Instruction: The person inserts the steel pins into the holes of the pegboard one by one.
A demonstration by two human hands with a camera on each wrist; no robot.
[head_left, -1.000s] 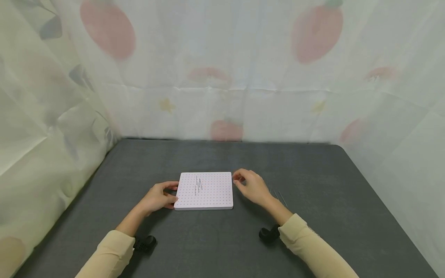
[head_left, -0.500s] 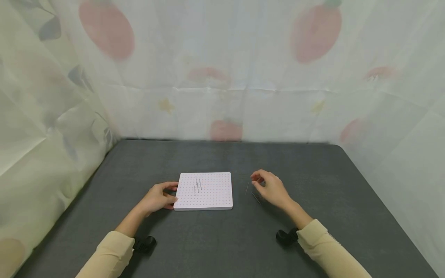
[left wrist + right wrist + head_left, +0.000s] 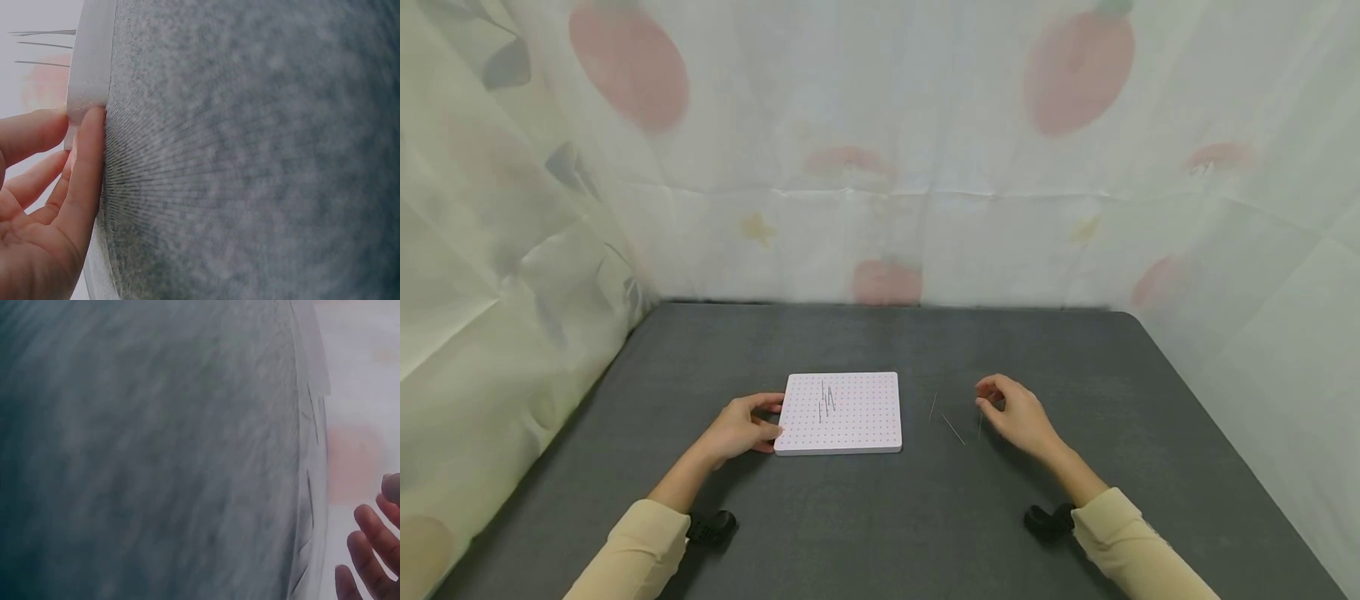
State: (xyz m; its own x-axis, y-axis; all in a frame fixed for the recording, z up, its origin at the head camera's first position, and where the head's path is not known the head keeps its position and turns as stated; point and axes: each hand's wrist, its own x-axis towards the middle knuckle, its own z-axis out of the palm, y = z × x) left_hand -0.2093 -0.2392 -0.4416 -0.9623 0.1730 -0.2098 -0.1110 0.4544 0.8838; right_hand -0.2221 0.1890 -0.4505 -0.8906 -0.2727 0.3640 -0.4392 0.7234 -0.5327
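Note:
A white pegboard (image 3: 865,417), covered in a grid of small holes, lies on the dark table. Several thin metal pins (image 3: 827,400) stand in its left half, some leaning slightly. My left hand (image 3: 737,429) grips the board's left edge, with the thumb near the front corner; in the left wrist view a finger runs along the board's side. To the right of the board, my right hand (image 3: 1017,417) hovers over the table with bent, loose fingers and nothing held. Three loose pins lie nearby: one pin (image 3: 933,406), a slanted pin (image 3: 953,429), and a pin (image 3: 980,427) just below the fingertips.
The dark grey table (image 3: 865,533) ends at a pale printed curtain (image 3: 880,233) at the back, with more curtain on both sides. A black wrist-worn device (image 3: 712,527) sits by the left sleeve, and a similar device (image 3: 1048,522) by the right.
My right hand has moved from beside the board's right edge out to the right, uncovering loose pins on the table. The left hand and the board have stayed put.

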